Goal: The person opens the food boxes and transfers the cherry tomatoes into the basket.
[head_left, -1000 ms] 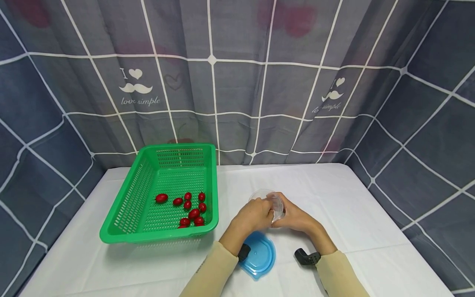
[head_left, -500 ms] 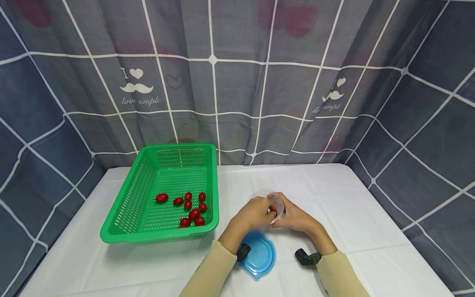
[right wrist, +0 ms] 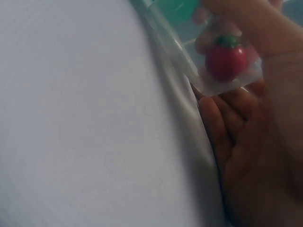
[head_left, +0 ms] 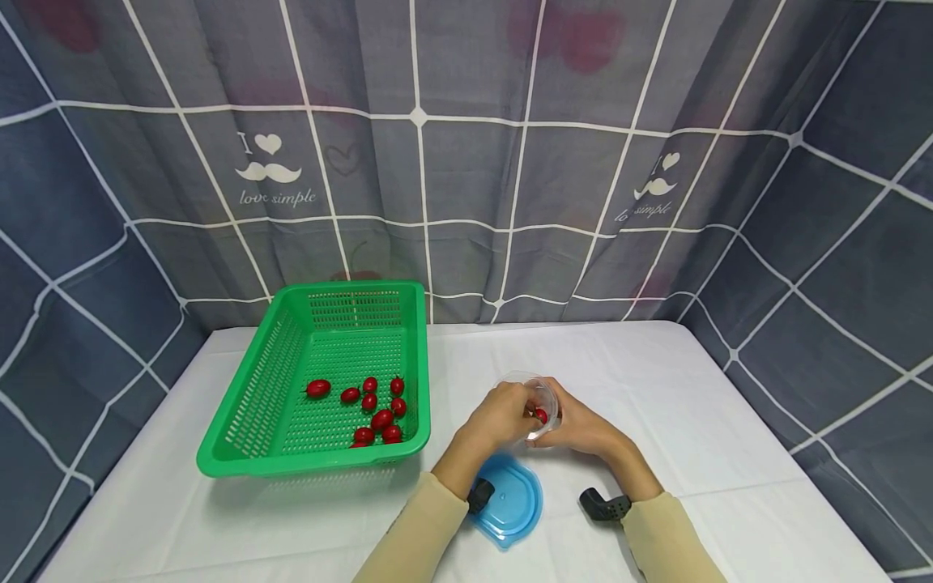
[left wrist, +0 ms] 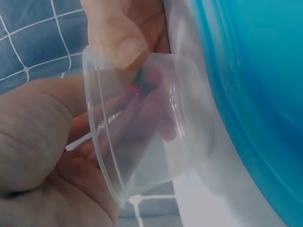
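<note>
My right hand grips a clear plastic cup from its right side, the cup tilted with its mouth toward my left hand. The left fingers reach inside the cup and pinch a red cherry tomato with a green stem end. In the right wrist view the tomato shows through the clear wall, among the fingertips. A blue round lid lies on the table, partly beneath the left wrist. The back of the left hand hides part of the cup in the head view.
A green perforated basket stands at left with several cherry tomatoes mostly toward its right side. White cloth covers the table. A grey-blue checked curtain encloses the back and sides.
The left hand has shifted slightly within the cup, and the red tomato at its fingertips has come into view in the head view. The right hand and cup stay nearly still.
</note>
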### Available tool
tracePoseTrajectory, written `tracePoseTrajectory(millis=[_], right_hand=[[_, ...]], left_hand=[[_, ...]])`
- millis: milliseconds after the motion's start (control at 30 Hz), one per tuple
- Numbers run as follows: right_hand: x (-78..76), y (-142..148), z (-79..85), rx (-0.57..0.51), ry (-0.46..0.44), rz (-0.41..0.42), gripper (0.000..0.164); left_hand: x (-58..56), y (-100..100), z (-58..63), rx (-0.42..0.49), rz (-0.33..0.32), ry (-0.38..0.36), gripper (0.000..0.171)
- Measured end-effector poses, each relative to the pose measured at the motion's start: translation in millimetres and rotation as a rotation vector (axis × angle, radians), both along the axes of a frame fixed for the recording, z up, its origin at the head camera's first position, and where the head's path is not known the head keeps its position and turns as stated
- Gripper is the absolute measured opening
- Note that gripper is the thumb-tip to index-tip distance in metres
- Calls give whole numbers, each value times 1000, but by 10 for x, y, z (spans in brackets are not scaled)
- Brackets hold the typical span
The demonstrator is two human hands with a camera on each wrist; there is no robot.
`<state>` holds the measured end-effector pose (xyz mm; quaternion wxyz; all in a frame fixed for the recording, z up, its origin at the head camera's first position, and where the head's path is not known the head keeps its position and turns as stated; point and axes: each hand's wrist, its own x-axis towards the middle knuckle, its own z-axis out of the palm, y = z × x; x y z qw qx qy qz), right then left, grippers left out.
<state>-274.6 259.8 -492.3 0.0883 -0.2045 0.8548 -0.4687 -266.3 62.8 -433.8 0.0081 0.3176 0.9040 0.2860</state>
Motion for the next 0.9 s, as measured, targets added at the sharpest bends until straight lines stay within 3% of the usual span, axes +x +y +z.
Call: tracePoseTrajectory(millis=[400, 700, 900], right_hand=[[-3, 1, -13, 32, 7, -17, 94], [-12, 13, -12, 24, 5, 0, 92], [-7, 11, -5, -13, -2, 9, 93]], left_hand=[[5, 17, -2, 31, 8, -16, 15], [-3, 17, -19, 11, 20, 69, 17], [-9, -20, 25, 56, 27, 99, 17]])
